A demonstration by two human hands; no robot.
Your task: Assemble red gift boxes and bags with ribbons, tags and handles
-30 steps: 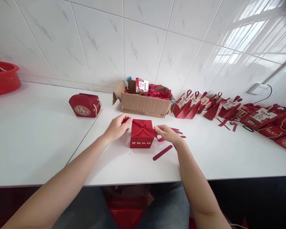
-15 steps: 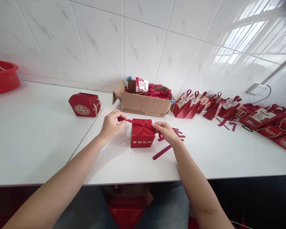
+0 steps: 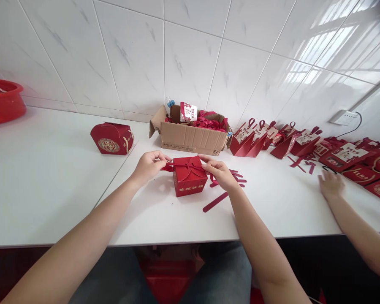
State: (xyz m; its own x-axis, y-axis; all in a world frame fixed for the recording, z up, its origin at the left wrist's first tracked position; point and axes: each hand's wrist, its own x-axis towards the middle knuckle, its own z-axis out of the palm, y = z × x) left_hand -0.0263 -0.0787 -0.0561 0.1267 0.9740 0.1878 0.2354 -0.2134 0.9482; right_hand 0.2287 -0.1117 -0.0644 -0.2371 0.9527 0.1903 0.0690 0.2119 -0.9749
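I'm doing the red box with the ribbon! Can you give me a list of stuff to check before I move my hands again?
1. Box upright on the table: ok.
2. Top flaps folded down: ok.
3. Left hand has the ribbon: ok, the fingers pinch it beside the box.
4. Right hand has the ribbon too: cannot tell, its fingers are at the box's right top edge.
5. Knot tight: cannot tell, too small to see.
6. Space around the box free: not ok, loose strips lie close by on the right.
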